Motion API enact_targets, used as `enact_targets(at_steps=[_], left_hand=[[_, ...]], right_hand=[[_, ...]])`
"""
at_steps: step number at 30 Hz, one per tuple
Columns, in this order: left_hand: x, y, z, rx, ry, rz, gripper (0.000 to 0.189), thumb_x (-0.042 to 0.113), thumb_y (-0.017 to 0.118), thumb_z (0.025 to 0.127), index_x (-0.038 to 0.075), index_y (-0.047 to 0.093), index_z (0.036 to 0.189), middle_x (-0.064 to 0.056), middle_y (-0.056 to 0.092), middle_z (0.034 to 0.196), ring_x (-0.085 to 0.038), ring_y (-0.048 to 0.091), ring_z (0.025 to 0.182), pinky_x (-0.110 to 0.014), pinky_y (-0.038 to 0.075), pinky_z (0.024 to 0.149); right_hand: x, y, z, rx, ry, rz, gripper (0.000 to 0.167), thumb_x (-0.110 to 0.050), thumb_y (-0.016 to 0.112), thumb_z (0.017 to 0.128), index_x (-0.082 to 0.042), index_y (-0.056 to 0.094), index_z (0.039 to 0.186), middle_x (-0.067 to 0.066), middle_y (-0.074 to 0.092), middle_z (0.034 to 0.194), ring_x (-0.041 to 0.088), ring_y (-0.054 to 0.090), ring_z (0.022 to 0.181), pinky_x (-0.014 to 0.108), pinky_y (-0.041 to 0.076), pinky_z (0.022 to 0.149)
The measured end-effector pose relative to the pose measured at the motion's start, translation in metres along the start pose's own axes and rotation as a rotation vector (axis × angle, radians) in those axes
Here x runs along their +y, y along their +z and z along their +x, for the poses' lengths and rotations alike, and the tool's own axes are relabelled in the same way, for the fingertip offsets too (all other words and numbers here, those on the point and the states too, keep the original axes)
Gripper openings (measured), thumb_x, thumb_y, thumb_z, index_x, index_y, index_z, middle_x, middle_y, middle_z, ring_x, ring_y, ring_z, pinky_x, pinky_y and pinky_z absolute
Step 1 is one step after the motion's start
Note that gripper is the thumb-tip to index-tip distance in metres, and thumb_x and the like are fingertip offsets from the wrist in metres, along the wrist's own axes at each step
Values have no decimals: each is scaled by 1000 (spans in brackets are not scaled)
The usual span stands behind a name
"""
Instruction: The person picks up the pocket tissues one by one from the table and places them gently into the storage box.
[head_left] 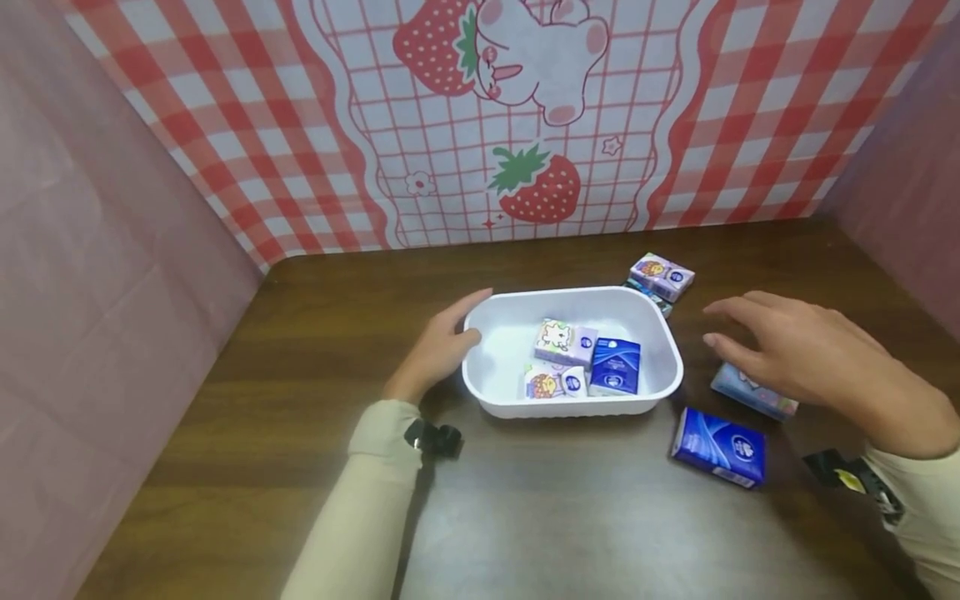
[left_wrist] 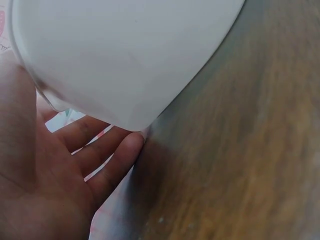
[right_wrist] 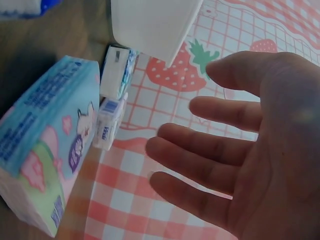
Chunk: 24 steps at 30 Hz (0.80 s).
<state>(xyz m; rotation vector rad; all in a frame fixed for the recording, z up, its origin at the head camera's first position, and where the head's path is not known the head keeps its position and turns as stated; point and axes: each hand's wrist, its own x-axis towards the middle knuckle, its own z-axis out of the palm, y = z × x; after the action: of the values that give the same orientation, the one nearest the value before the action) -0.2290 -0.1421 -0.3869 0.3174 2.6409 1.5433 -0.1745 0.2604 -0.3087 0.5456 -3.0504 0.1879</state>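
My left hand (head_left: 438, 342) holds the left end of a white plastic basin (head_left: 570, 408), thumb over the rim and fingers against the outer wall, as the left wrist view shows. Inside the basin lie a purple tissue pack (head_left: 557, 336), a strawberry-print tissue pack (head_left: 551, 383) and a dark blue tissue pack (head_left: 617, 367). To the right, my right hand (head_left: 802, 342) hovers with fingers spread and nothing in them. Partly hidden beneath it is a light blue tissue pack (head_left: 750, 393), whose printed side (right_wrist: 75, 130) shows in the right wrist view.
Another dark blue tissue pack (head_left: 720, 448) lies right of the basin on the brown wooden table (head_left: 315, 492). Behind the basin's right end, a light purple pack (head_left: 662, 275) overlaps a second pack (head_left: 664, 307). A strawberry-print checked cloth (head_left: 517, 225) hangs at the back.
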Motion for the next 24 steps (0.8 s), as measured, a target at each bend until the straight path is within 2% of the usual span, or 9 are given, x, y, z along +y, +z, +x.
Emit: enact_targets(at_steps=[7,12,24], left_hand=[[-1,0,1,8,21,-1,56,12,54,96,30,50,149,7,47,152,-18,40,140,-49,32,115],[-2,-1,1,11,1,10,56,13,55,96,32,50,148,8,46,152,-19,39,141,-51,31,115],[1,3,1,5,15,31,57,12,55,95,31,50,148,6,47,152,-20,39,141,-51,30,116]], right_hand=[[7,-3,-1,-27,-30,18,53,-39,70,92,-7,60,133,21,63,124,42,61,108,63,52,84],[9,-4,1,-59,-37,30,55,-38,70,93,-5,58,135,23,62,127,45,58,114,65,51,86],[19,0,-3,-136,-4,24,60,-38,72,91,-3,57,137,27,60,128,50,56,116,67,49,86]])
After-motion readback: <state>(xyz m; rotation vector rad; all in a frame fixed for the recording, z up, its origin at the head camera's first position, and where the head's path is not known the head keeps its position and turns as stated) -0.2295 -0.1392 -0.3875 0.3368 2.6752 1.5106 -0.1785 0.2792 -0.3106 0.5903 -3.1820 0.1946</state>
